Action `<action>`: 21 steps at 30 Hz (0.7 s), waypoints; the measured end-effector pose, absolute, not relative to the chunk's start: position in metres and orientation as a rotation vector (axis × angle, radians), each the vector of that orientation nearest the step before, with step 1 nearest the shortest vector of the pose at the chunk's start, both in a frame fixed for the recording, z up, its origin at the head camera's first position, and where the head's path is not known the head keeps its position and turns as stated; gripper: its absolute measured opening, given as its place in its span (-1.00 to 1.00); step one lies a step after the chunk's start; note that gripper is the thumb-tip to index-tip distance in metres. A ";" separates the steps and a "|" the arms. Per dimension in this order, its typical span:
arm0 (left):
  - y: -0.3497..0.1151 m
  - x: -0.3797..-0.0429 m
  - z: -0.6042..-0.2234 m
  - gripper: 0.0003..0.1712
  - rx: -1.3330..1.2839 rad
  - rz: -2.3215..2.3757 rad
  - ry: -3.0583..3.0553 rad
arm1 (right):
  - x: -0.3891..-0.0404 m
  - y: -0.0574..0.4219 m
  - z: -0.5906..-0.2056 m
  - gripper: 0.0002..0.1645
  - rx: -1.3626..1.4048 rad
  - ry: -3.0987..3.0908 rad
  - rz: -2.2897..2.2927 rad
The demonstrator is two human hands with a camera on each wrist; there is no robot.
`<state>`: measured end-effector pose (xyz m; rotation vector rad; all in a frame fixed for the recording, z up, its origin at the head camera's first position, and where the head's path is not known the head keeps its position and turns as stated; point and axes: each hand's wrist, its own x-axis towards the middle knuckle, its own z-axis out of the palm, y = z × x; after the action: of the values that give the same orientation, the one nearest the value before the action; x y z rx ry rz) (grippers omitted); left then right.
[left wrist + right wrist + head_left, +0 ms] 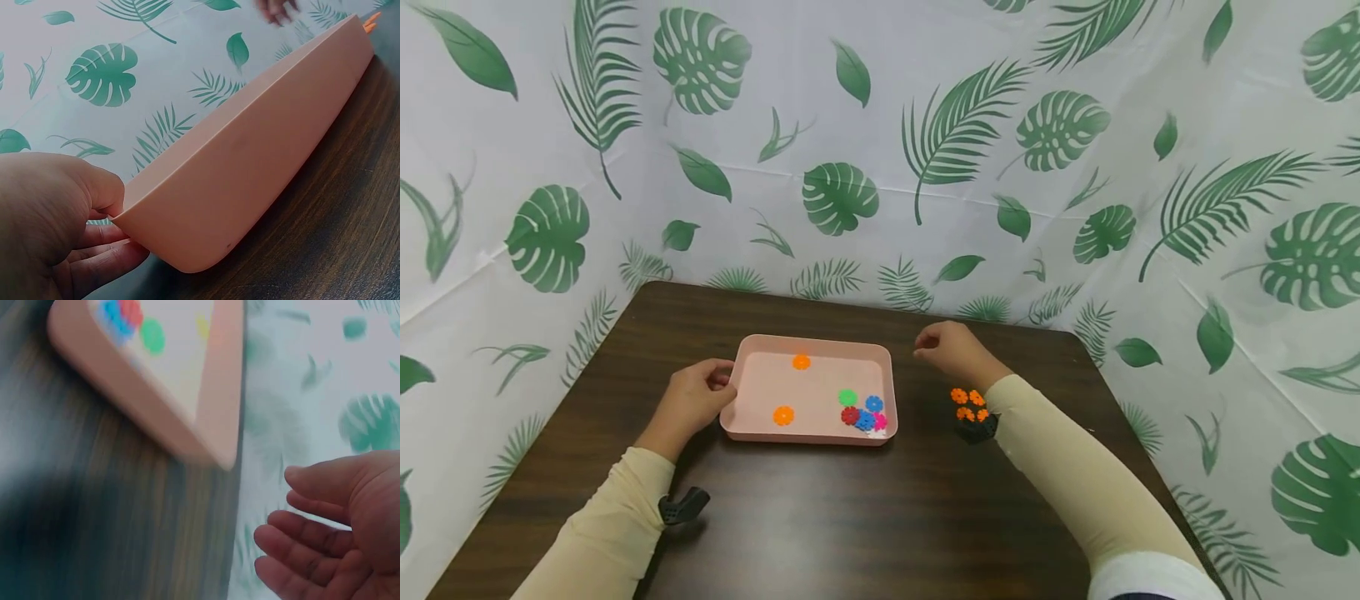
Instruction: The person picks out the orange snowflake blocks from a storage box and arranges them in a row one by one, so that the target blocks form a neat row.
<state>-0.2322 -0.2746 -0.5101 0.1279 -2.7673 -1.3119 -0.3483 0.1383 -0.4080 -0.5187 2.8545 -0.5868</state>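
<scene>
A shallow pink tray (820, 392) lies on the dark table. My left hand (696, 398) pinches its left rim, thumb inside and fingers beneath the edge in the left wrist view. Inside the tray are two orange notched discs (783, 415), one near the back and one near the front. A cluster of discs fills its front right corner: green (847, 397), dark red (849, 416), blue (874, 403) and pink. To the right of the tray, my right hand (953, 346) hangs above the table with loosely bent fingers and nothing visible between them.
Several orange discs (964, 397) lie in a group on the table (820, 508), beside the right wrist's black camera mount (977, 429). Another black mount (685, 506) is on the left wrist. A leaf-print cloth (865, 108) hangs behind the table.
</scene>
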 end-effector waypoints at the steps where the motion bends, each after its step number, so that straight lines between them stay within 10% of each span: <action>1: -0.275 -0.232 -0.510 -0.44 0.129 -1.315 -2.761 | -0.351 0.122 -0.410 -0.72 -0.554 2.851 -0.564; 21: -0.288 -0.251 -0.519 -0.47 0.080 -1.359 -2.700 | -0.373 -0.062 -0.465 -0.76 -1.104 2.622 -0.093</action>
<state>-0.2509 -0.2878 -0.5193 0.0797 -2.6995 -1.3589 -0.3726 -0.0620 -0.4646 -1.1041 2.6219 -0.0934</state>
